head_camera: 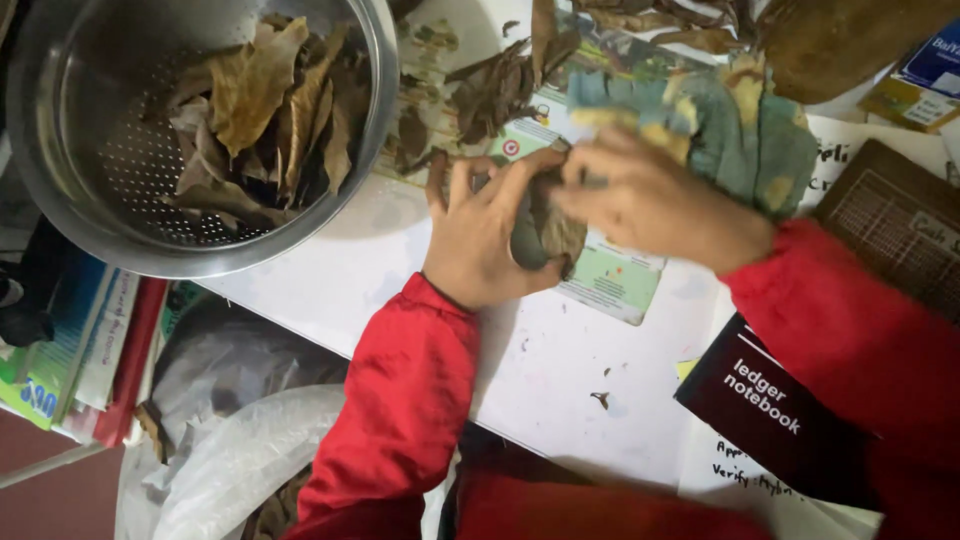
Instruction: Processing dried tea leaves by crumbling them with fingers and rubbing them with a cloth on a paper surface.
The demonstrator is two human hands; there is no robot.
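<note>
My left hand (480, 235) holds a dried brown leaf (555, 232) against the white table (330, 270). My right hand (650, 205), blurred, grips a blue-green and yellow cloth (740, 130) and presses it at the same leaf. Both arms wear red sleeves. A metal colander (90, 130) at the upper left holds several dried brown leaves (265, 110). A loose heap of dried leaves (490, 90) lies on the table just beyond my left hand.
A printed card (615, 280) lies under the hands. A dark notebook (770, 400) sits at the lower right, a brown woven mat (890, 215) at the right edge. Stacked books (80, 350) and white plastic bags (240, 450) are below the table's left edge.
</note>
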